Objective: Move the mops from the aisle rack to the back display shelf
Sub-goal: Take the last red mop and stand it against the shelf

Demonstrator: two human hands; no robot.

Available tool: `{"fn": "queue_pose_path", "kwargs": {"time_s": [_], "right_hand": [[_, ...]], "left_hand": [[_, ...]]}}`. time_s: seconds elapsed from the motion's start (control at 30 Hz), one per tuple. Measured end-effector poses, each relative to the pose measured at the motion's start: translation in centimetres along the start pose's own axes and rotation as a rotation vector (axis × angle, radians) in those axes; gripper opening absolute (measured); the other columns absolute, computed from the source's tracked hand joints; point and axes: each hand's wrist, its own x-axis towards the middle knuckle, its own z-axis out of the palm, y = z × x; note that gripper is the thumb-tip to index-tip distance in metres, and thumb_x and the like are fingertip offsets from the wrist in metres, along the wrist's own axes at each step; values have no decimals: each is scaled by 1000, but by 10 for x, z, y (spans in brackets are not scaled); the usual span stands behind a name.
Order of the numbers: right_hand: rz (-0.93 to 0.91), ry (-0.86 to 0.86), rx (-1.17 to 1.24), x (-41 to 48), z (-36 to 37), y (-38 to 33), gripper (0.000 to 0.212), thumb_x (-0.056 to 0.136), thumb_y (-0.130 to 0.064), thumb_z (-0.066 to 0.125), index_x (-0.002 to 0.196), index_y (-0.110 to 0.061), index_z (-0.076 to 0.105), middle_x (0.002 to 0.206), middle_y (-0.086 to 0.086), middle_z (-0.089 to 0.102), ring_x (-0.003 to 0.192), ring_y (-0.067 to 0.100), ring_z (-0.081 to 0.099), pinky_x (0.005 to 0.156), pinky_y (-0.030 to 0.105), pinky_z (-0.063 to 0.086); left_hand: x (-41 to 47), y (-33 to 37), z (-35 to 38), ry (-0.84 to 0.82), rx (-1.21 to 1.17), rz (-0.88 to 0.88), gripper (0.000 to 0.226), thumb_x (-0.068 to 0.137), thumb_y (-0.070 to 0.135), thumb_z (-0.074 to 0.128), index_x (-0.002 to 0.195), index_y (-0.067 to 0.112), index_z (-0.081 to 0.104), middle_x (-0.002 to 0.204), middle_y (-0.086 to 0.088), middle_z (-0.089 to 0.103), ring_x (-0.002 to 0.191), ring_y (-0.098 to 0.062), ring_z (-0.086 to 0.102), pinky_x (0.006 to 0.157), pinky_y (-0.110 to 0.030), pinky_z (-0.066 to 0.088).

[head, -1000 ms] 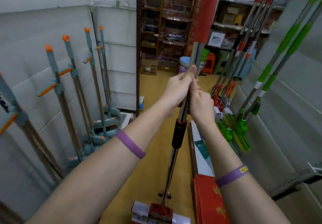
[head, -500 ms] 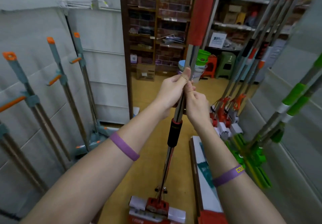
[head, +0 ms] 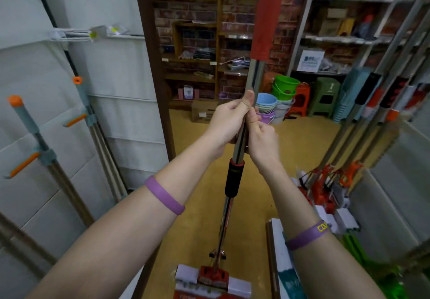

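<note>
In the head view, the person is carrying one sponge mop (head: 254,77) upright down the middle of the frame, its red-and-white head (head: 213,277) hanging low at the bottom edge just above the yellow floor. The left hand (head: 229,121) is wrapping its fingers round the chrome shaft with the thumb lying up along it, and the right hand (head: 263,140) is clenching the shaft just below, directly above the black grip (head: 233,177). Both holds are looking the same as a second ago. What is changing is the surroundings: the back shelves (head: 337,38), the stacked buckets (head: 282,89) and the plastic stools (head: 325,96) are looming larger at centre right, the green mops are sliding off to the lower right corner, and fewer teal-handled mops (head: 46,154) are showing at the left. The carry is probably about midway, with the mop still to be set down.
</note>
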Motion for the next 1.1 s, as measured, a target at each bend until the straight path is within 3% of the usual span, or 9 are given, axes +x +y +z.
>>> {"fn": "queue_pose_path", "kwargs": {"time_s": [0.17, 0.3, 0.53, 0.7, 0.93, 1.1], "right_hand": [[-20, 2, -27, 69, 15, 6, 69, 99, -63, 35, 74, -11, 73, 76, 2, 75, 83, 26, 70, 82, 51, 57], [-28, 31, -40, 129, 25, 17, 70, 102, -57, 36, 67, -6, 67, 66, -2, 70, 75, 23, 68, 80, 51, 56], [18, 77, -64, 250, 60, 48, 75, 86, -71, 34, 69, -6, 67, 72, 10, 74, 83, 33, 71, 81, 56, 56], [23, 103, -107, 319, 77, 62, 71, 88, -73, 33, 64, -17, 68, 75, 6, 75, 87, 33, 70, 83, 54, 56], [21, 109, -87, 398, 70, 83, 92, 72, -90, 27, 80, -9, 70, 76, 9, 76, 88, 35, 70, 85, 55, 55], [29, 145, -92, 449, 48, 107, 101, 70, -94, 25, 80, -3, 67, 77, 14, 74, 88, 39, 69, 84, 56, 55]], "left_hand": [[75, -6, -3, -12, -10, 20, 51, 93, 63, 43, 97, 20, 70, 92, 2, 77, 89, -9, 70, 68, -29, 52], [145, -17, -2, -33, -19, 37, 49, 93, 64, 44, 96, 22, 70, 93, 5, 77, 94, -8, 68, 83, -36, 52], [271, -33, -10, -102, -40, -8, 52, 93, 64, 43, 100, 21, 70, 94, 5, 77, 90, 0, 65, 100, -47, 47], [348, -41, -13, -131, -67, -34, 59, 92, 63, 45, 101, 11, 71, 95, 4, 77, 83, 2, 66, 86, -37, 52], [432, -44, 9, -139, -79, -5, 62, 91, 63, 49, 99, 7, 73, 90, 3, 77, 81, 0, 67, 75, -32, 50], [482, -46, 46, -162, -33, 43, 56, 93, 58, 49, 100, 9, 73, 82, 9, 73, 60, 16, 60, 66, -25, 47]]}}
